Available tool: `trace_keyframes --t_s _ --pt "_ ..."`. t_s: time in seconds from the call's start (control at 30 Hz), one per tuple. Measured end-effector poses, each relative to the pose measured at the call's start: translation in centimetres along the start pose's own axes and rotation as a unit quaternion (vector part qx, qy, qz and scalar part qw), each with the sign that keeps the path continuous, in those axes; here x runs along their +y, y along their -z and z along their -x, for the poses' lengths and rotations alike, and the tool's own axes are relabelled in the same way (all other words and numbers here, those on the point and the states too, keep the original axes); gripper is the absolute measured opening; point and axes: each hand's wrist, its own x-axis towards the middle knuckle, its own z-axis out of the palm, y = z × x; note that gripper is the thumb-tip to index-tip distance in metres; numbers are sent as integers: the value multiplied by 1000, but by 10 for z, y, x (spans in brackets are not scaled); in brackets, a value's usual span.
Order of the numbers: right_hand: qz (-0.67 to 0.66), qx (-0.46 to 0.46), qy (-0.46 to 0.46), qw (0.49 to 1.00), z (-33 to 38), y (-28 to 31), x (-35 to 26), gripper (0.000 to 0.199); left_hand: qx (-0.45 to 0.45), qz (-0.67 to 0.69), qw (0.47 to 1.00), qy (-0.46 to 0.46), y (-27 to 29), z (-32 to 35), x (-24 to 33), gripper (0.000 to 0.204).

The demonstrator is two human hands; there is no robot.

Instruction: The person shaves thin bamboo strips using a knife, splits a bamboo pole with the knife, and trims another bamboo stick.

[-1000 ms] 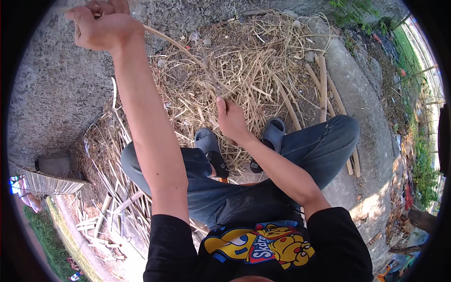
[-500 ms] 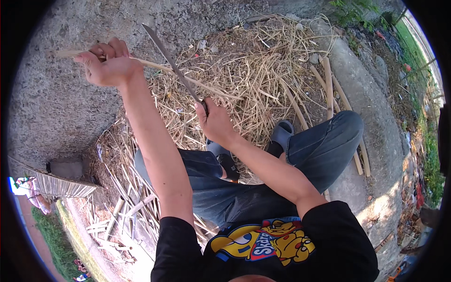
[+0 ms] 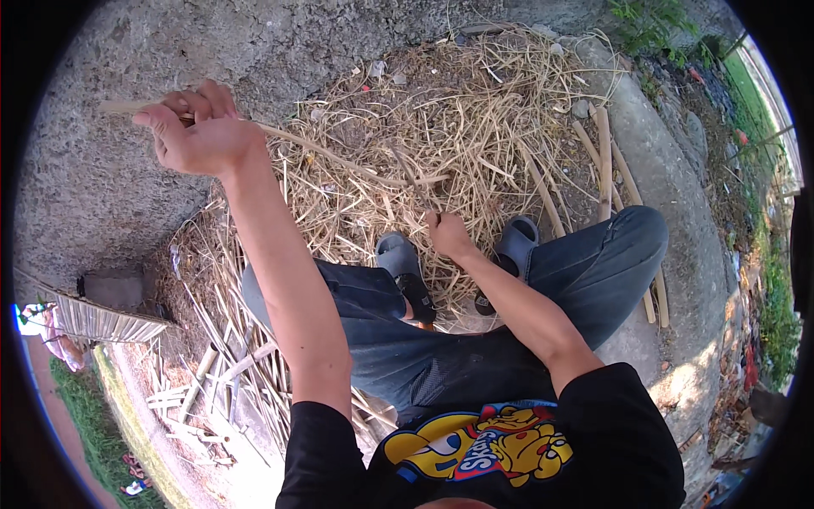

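Observation:
Raised at the upper left, my left hand [image 3: 199, 131] is closed around a long, thin bamboo strip [image 3: 318, 153]. One short end pokes out past the thumb; the longer part slants down to the right, over the heap. My right hand [image 3: 449, 236], lower and near the middle, grips a long-bladed knife by its handle. Its blade [image 3: 404, 168] is seen narrowly, pointing up and left, and crosses the strip near its far end. Whether edge and strip touch, I cannot tell. The handle is mostly hidden in my fist.
Pale shavings [image 3: 475, 93] cover the ground ahead of my grey sandals [image 3: 395, 253]. Bamboo lengths [image 3: 604, 161] lie by my right knee, beside a concrete edge [image 3: 678, 212]. More cut pieces [image 3: 242, 369] are piled at the left. A rough grey wall [image 3: 110, 204] stands far left.
My right hand has swung the knife down and to the right, toward the strip's far end. My left hand, still holding the strip, has dropped slightly.

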Motion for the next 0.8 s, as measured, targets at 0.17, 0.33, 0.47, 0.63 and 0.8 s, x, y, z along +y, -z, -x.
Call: trace_keyframes --t_s 0.17,0.33,0.47,0.63,0.8 --pt "-193 -9 68 979 6 41 -141 45 64 5 998 10 28 -33 20 51" --pt "-198 -25 172 965 -5 39 -149 42 127 37 991 17 43 -43 19 43" --pt "-151 7 260 954 -4 -8 -95 39 115 -24 993 33 45 -21 26 43" --pt "-74 49 -83 993 -25 -22 27 55 175 102 978 -48 147 -64 138 44" --pt "-61 70 -63 994 -10 31 48 58 118 152 979 -65 228 -45 264 41"
